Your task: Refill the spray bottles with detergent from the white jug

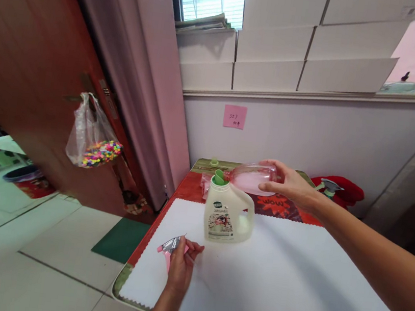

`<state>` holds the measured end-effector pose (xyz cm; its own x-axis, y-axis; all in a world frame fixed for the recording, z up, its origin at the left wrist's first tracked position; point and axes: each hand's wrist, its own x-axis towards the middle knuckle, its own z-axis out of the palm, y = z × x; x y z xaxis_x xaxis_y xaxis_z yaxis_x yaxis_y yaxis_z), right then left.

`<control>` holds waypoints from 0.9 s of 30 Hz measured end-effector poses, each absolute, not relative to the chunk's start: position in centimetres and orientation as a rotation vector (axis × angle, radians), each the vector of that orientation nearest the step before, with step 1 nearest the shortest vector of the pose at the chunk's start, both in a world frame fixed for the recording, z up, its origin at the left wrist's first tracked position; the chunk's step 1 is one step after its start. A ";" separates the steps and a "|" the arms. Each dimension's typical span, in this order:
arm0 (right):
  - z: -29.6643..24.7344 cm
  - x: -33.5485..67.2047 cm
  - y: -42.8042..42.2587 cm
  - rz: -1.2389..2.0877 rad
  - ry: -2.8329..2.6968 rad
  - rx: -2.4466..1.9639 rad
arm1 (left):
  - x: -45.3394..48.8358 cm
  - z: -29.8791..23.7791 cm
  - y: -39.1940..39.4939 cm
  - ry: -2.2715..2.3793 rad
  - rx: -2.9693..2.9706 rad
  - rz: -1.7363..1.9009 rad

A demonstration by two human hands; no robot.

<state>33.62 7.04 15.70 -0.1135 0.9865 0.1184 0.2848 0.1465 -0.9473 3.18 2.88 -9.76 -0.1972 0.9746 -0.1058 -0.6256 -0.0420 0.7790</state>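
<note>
My right hand (284,184) grips a clear pink bottle (248,178) by its base and holds it tipped on its side. The bottle's neck points left, at the green spout (220,178) in the mouth of a cream detergent jug (228,215). Pale liquid lies along the bottle's lower side; whether any flows out I cannot tell. The jug stands upright on the white mat, its handle to the right. Lower left, my left hand (181,262) is closed around a pink and silver spray trigger head (170,245), its thin tube trailing to the right.
A white mat (270,283) with a zigzag edge covers much of the red table (191,184). A small green cap (214,162) lies at the back edge. Behind on the right is another spray bottle (330,187) by a red stool. A bag of colourful pieces (95,142) hangs from the door handle.
</note>
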 end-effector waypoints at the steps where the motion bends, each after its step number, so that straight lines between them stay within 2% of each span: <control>1: 16.1 33.7 7.1 1.020 -1.578 -1.282 | 3.2 -9.8 2.9 0.853 0.557 1.590; 27: 20.5 33.8 8.5 0.872 -1.952 -1.443 | 3.3 -9.5 2.9 0.869 0.585 1.571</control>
<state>33.80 8.46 20.51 -0.2684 0.9618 0.0540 0.6015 0.2111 -0.7705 3.26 2.90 -9.50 -0.1863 0.9775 -0.0993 -0.6034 -0.0341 0.7967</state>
